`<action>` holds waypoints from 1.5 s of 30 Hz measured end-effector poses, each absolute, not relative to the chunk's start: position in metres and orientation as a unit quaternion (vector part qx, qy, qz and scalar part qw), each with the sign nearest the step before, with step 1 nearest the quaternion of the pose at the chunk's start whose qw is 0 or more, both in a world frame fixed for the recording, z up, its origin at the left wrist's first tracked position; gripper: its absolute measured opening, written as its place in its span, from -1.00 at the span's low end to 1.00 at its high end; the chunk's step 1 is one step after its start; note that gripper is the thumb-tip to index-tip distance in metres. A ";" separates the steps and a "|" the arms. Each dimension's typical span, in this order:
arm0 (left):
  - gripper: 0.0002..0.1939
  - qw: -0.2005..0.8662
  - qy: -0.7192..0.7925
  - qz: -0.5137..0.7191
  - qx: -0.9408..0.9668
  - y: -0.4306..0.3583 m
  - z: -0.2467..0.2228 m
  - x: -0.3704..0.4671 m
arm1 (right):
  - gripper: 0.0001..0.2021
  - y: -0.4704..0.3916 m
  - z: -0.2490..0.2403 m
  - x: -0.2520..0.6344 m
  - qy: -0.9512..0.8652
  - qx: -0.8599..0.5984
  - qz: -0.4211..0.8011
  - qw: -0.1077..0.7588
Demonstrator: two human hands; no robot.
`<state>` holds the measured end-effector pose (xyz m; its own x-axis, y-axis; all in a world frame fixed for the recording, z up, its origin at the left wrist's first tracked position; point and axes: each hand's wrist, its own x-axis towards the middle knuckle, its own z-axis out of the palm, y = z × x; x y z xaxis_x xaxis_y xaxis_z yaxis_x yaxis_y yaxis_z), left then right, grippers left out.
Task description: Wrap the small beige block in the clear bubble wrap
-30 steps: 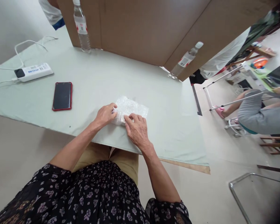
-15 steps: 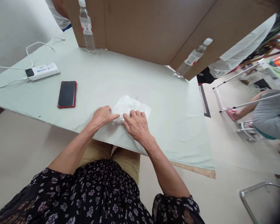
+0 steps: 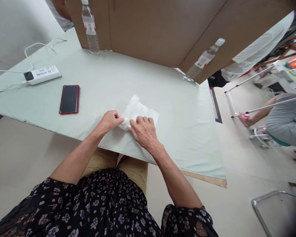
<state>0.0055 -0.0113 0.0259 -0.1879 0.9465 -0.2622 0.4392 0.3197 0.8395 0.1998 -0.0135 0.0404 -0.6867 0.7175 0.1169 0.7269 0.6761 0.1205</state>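
A sheet of clear bubble wrap [image 3: 144, 112] lies on the pale green tablecloth [image 3: 185, 131] near the front edge. Its left corner is pinched between the thumb and fingers of my left hand [image 3: 111, 120], and the left part is lifted and creased. My right hand [image 3: 144, 131] rests on the lower middle of the sheet, fingers bent and a little apart, pressing it against the table. The part of the wrap under my right palm is hidden.
A red-edged phone [image 3: 69, 99] and a white power strip [image 3: 43, 75] with cables lie at the left. Bottles [image 3: 90, 33] [image 3: 203, 61] stand against a brown cardboard panel [image 3: 148, 29]. A seated person's leg [image 3: 266, 110] shows at the right.
My left thumb and fingers have closed on the left corner of the bubble wrap, and that side has risen and creased. My right hand has stayed in place.
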 end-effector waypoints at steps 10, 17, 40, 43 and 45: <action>-0.87 0.525 0.626 0.425 0.390 -0.012 0.034 0.040 | -0.67 -0.011 0.039 0.194 -0.908 -0.411 -0.058 0.055; -0.91 0.435 0.560 0.245 0.661 -0.016 0.059 0.040 | -0.55 -0.019 0.035 0.213 -0.896 -0.417 0.042 0.149; -0.73 0.076 0.478 0.182 0.856 -0.040 0.033 0.048 | -0.32 -0.031 -0.012 0.244 -0.605 -0.621 0.307 0.394; -0.75 0.066 0.459 0.165 0.871 -0.035 0.032 0.048 | -0.35 -0.032 -0.009 0.237 -0.587 -0.599 0.331 0.433; -0.76 0.070 0.445 0.166 0.877 -0.030 0.030 0.047 | -0.36 -0.032 -0.005 0.231 -0.571 -0.584 0.356 0.454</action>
<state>0.0469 -0.0302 0.0301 0.5493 0.8034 0.2298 0.7567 -0.5949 0.2710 0.2309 -0.0317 -0.0047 0.0945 0.9902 0.1029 0.3437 0.0646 -0.9368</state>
